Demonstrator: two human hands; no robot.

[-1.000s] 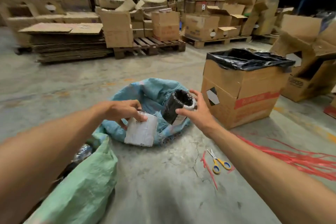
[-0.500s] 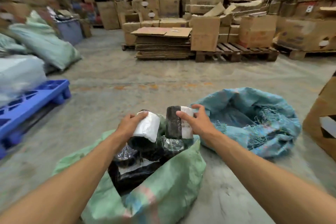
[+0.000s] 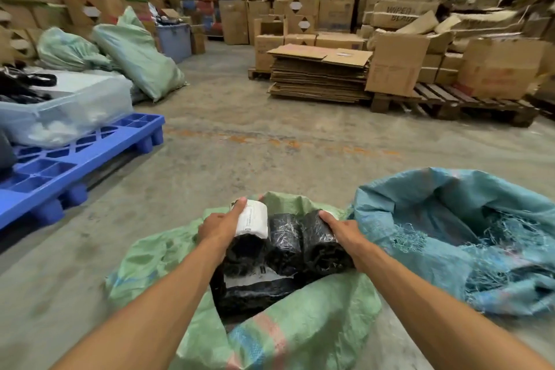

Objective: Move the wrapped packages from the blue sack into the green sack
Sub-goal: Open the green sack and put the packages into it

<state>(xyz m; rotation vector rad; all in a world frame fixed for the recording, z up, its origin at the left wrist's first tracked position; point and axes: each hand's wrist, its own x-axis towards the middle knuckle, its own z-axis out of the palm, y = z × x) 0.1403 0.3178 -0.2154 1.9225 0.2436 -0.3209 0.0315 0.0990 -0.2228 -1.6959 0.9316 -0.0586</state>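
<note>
Both arms are reaching forward and slightly down, forearms bare. The left hand (image 3: 220, 227) is curling its fingers over something, and the right hand (image 3: 341, 228) is gripping likewise, knuckles up.

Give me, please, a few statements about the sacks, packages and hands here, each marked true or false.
1. Each hand holds a wrapped package over the green sack. True: the left hand grips the white-labelled package, the right hand the black package.
2. The blue sack lies left of the green sack. False: it lies to its right.
3. The green sack already holds black packages. True.
4. The blue pallet carries flattened cardboard. False: that cardboard lies by the wooden pallet.
</note>
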